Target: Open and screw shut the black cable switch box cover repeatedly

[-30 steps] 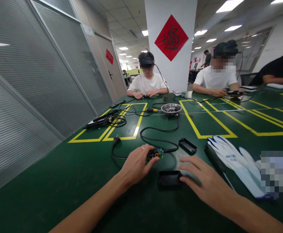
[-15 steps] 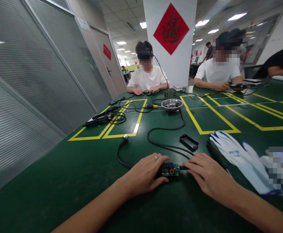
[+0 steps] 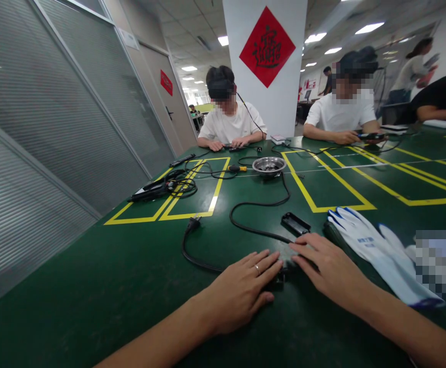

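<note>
There you were at the green table (image 3: 142,276), the steel bowl (image 3: 261,171) standing straight ahead, and here was the action: on your side of that bowl, well apart from it, the dark adapter unit (image 3: 280,278) lay mostly hidden under your left hand (image 3: 241,291). That hand was palm down, fingers stretched forward and thumb held out; whether it gripped the unit, I couldn't tell. Your right hand (image 3: 328,263), also nearer you than the bowl and a little to its right, had its fingers loosely bent, tips at the black cord (image 3: 245,205); whether they pinched it, I couldn't tell either. The cord snaked from near the bowl toward those fingertips. The two-prong plug (image 3: 194,222) sat to the bowl's left and closer to you, its lead running to your left hand. Closer than the bowl and slightly right lay the black case shell (image 3: 296,225), hollow side up; farther right, the white work gloves (image 3: 368,245). Just left of the bowl lay a yellow-handled screwdriver (image 3: 238,168), and beyond the bowl sat a person in a white shirt (image 3: 230,123).
</note>
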Tool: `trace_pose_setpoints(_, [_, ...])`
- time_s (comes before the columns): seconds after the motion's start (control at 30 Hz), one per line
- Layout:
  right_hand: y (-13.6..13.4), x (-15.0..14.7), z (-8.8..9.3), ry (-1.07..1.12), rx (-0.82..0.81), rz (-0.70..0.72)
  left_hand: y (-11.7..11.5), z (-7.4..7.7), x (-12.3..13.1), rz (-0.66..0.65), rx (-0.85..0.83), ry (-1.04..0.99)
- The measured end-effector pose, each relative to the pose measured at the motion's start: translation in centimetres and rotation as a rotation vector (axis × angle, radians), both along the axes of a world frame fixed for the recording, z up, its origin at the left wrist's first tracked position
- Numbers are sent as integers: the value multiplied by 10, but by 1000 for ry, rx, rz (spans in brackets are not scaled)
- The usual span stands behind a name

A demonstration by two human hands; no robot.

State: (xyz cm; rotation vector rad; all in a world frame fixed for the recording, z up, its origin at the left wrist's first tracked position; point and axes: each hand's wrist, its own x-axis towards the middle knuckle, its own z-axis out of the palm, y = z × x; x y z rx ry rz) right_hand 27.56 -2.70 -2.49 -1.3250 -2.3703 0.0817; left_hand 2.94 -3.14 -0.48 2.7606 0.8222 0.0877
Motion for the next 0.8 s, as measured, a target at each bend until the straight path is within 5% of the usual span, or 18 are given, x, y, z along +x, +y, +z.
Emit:
trace_pose_setpoints(0.23, [38,22,-21,-114,102,-129,2,5,-1,8,7,-20])
trace_pose_setpoints(0.8, [26,20,-12,168,108,-256,9,3,-7,90,-18,-193])
